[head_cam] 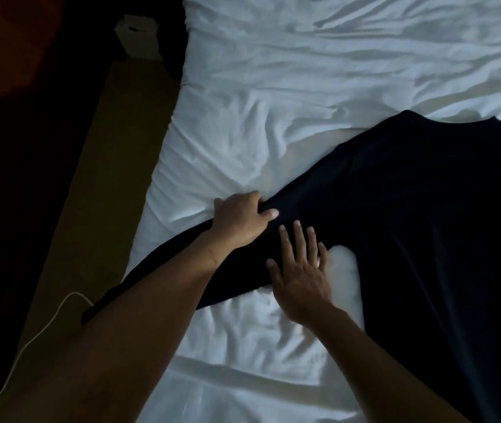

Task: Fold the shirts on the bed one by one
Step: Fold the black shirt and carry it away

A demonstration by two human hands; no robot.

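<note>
shirt: dark shirt [410, 209] spread out on the right half of the bed's rumpled white sheet [304, 71], collar end pointing away from the camera
sleeve: long sleeve [240, 270] stretches out left, its end poking past the bed's edge
left hand [240, 218]: fingers curled over the sleeve's upper edge, gripping it
right hand [298, 270]: flat, fingers spread wide, pressing on the sleeve just beside the left hand
floor stuff: white cable [48, 324] snaking along the floor, whitish box [137, 35] up by the bed's far corner
</note>
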